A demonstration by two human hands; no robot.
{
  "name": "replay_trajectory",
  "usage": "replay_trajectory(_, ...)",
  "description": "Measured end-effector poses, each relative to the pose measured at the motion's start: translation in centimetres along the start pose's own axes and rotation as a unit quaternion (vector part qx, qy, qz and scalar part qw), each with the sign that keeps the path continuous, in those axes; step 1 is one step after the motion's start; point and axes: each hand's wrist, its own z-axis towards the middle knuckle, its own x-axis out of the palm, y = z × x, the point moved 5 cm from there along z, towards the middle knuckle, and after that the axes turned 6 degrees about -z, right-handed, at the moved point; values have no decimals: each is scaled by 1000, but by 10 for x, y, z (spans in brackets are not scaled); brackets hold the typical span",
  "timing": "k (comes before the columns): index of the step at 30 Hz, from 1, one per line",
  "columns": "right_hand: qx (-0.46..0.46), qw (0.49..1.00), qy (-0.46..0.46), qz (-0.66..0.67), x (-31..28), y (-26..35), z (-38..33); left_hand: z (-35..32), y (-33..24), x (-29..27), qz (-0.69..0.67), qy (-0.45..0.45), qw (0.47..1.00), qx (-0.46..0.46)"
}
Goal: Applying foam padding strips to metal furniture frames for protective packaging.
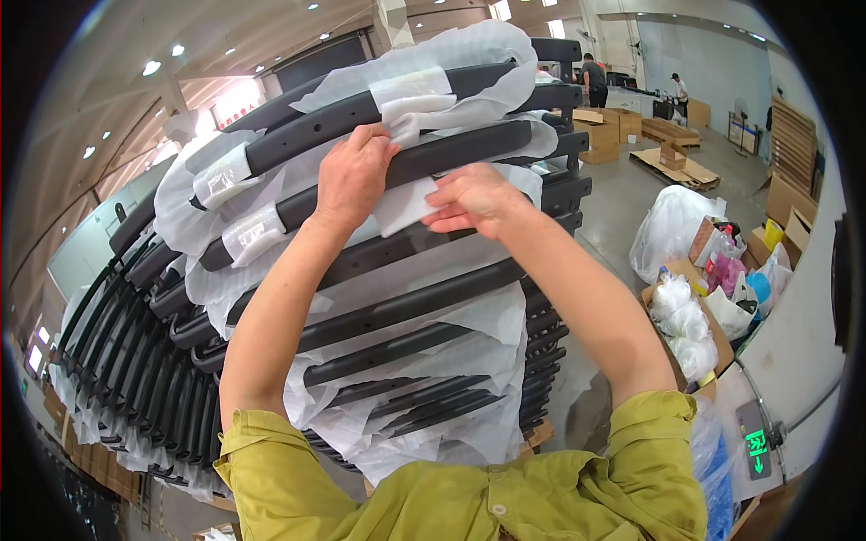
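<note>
Black metal frames with curved crossbars [465,151] are stacked before me, with thin white foam sheeting [487,56] between them. My left hand [354,176] is closed at the second bar from the top, its fingertips bent against white foam. Just right of it, my right hand [476,200] pinches a small white foam sheet [404,207] between thumb and fingers. That piece lies against the bar and reaches to my left hand. Similar white foam wraps [413,93] go round the upper bar, and another wrap [254,234] sits on the bar's left part.
More black frames [135,352] stand in a row at the left. Plastic bags [672,230] and an open carton [713,347] stand at the right, near a green lit exit sign [756,442]. Cardboard boxes [609,126] and two people are farther back.
</note>
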Motion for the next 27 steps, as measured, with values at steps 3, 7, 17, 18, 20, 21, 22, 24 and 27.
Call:
replay_trajectory(3, -26, 997, -67, -42, -8, 5, 0, 2, -1, 5, -21, 6, 999, -35)
replay_trajectory(7, -39, 997, -59, -26, 5, -1, 8, 11, -20, 2, -10, -32, 990, 138)
replay_trajectory(17, -36, 996, -75, -40, -27, 1, -6, 9, 4, 6, -222, 69, 966, -115)
replay_trajectory(18, -37, 996, -77, -40, -25, -1, -6, 8, 6, 7, -263, 69, 952, -137)
replay_trajectory(20, -77, 992, -99, -8, -21, -3, -10, 10, 3, 7, -265, 90, 949, -144)
replay_trajectory(21, -77, 992, -101, -8, -18, -6, -13, 10, 2, 9, -266, 112, 945, -152)
replay_trajectory(22, -109, 987, -114, 12, -16, -7, -17, 10, 2, 10, -267, 112, 945, -151)
replay_trajectory(24, -140, 981, -129, 31, -12, -10, -23, 10, -6, 9, -218, 65, 973, -34)
replay_trajectory(27, -141, 981, -133, -5, -7, -14, -28, 5, -3, 12, -187, 45, 981, -33)
